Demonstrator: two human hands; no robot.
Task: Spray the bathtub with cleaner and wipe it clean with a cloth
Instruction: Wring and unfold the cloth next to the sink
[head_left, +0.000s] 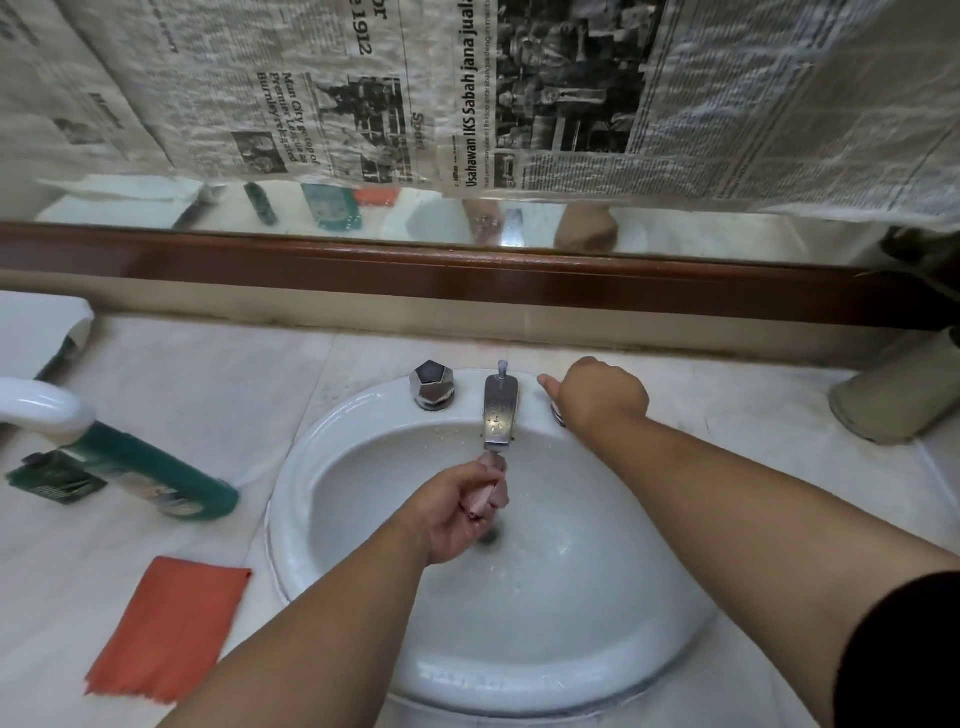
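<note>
Center frame: left hand (457, 512) grips bunched pink cloth (488, 493) under spout (500, 410), over sink (291, 493). Right hand (597, 397) curled round right tap knob (558, 415). Green cleaner bottle (156, 478) lying on its side at left; flat orange cloth (166, 629) lower left.

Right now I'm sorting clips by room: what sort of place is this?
Probably a bathroom vanity: a white basin set in a pale stone counter, a chrome tap over it, and a wood-framed mirror behind.

Left hand (451, 512) gripping pink cloth (487, 492) under faucet (500, 410), right hand (602, 397) on tap
</note>
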